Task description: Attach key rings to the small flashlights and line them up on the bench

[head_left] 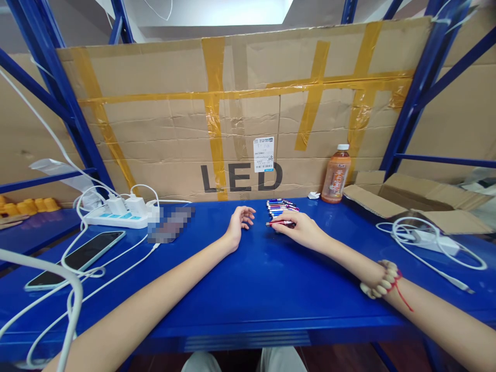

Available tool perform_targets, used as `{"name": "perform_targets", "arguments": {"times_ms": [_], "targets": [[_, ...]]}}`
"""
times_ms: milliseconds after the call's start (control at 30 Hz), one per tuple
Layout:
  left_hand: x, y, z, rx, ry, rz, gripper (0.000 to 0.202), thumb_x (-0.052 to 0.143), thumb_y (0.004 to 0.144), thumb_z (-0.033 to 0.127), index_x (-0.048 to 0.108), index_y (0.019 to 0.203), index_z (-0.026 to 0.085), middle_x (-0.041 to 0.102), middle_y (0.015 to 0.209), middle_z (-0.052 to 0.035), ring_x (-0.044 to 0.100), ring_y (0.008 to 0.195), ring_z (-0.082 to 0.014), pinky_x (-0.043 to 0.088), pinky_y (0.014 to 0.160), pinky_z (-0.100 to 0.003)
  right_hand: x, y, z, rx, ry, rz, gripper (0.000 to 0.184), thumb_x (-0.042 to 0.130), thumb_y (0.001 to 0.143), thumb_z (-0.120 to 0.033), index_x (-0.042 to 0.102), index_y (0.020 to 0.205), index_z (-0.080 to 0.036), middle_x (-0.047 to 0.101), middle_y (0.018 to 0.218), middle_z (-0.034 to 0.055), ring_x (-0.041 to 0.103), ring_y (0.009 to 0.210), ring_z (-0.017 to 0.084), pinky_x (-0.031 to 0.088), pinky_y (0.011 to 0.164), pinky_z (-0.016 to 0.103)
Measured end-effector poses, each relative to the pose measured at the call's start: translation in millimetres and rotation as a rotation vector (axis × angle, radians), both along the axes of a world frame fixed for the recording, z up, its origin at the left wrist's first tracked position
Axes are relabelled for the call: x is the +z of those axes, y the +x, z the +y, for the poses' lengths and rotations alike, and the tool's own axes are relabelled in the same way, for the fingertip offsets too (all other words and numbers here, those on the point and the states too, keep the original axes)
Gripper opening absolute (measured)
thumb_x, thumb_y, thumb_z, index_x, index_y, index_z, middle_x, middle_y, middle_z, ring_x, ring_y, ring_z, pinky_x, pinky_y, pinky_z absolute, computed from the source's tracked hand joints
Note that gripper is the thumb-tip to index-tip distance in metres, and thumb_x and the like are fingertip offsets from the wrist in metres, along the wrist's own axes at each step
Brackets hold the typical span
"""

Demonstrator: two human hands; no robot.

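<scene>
Several pens (pixel 279 202) in blue, red and dark colours lie side by side in a row on the blue shelf, near the cardboard. Just in front of that row, my right hand (pixel 300 230) is closed on a red pen (pixel 282 223) with silvery ends, lying crosswise like the others. My left hand (pixel 239 226) rests on its edge to the left of the pens, fingers loosely curled and apart, with nothing in it. A gap of bare shelf separates it from the row.
A drink bottle (pixel 336 174) stands behind right, by an open cardboard box (pixel 411 199). A white charger with cable (pixel 436 241) lies at right. On the left are a power strip (pixel 120 218), a phone (pixel 77 258) and loose white cables. A large cardboard sheet (pixel 174 134) closes the back.
</scene>
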State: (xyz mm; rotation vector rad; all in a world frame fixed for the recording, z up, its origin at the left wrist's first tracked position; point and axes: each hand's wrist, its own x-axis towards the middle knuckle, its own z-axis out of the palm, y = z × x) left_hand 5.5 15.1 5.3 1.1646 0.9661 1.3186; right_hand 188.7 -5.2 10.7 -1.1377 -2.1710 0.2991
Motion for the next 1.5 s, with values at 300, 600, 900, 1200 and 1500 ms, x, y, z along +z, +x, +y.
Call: {"name": "perform_targets", "arguments": {"times_ms": [300,600,900,1200,1500], "targets": [[-1.3,-0.8,1.2,-0.008,0.006,-0.016,0.026,0.037,0.073,0.031,0.056,0.068,0.013,0.051,0.065,-0.0031,0.049,0.053,-0.0091,0.033,0.046,-0.019,1.0,1.3,0.1,-0.007,0.009,-0.022,0.022,0.053,0.081,-0.036,0.069,0.090,-0.025,0.069,0.091,0.0007,0.061,0.084,0.018,0.047,0.069,0.028],[1.0,-0.7,-1.3,-0.017,-0.006,-0.008,0.027,0.034,0.075,0.028,0.056,0.069,0.012,0.051,0.065,-0.0027,0.049,0.053,-0.0086,0.034,0.047,-0.018,0.7,-0.6,-1.7,-0.006,-0.006,0.012,0.022,0.055,0.079,-0.037,0.069,0.089,-0.023,0.069,0.090,0.0012,0.062,0.082,0.017,0.048,0.069,0.028],[0.8,0.1,-1.1,-0.004,-0.003,-0.012,0.026,0.035,0.074,0.028,0.056,0.068,0.013,0.050,0.065,-0.0029,0.048,0.054,-0.0089,0.033,0.047,-0.019,-3.5,1.8,3.8,0.059,0.045,-0.019,0.029,0.048,0.083,-0.031,0.064,0.104,-0.020,0.066,0.100,0.0050,0.060,0.088,0.019,0.047,0.075,0.031],[-1.5,-1.6,1.1,-0.021,0.012,-0.015,0.026,0.038,0.073,0.030,0.056,0.068,0.013,0.051,0.066,-0.0032,0.049,0.054,-0.0091,0.034,0.046,-0.019,-2.7,1.2,-0.2,-0.017,-0.020,-0.079,0.030,0.047,0.084,-0.039,0.066,0.103,-0.026,0.068,0.096,-0.0001,0.061,0.082,0.018,0.046,0.068,0.028],[-1.7,-0.7,0.5,0.000,0.012,-0.016,0.026,0.036,0.074,0.028,0.056,0.068,0.013,0.051,0.065,-0.0030,0.049,0.053,-0.0087,0.034,0.046,-0.018,-2.9,1.0,2.7,0.082,-0.002,-0.061,0.031,0.043,0.087,-0.035,0.064,0.106,-0.022,0.067,0.098,0.0023,0.060,0.081,0.017,0.045,0.070,0.028]]}}
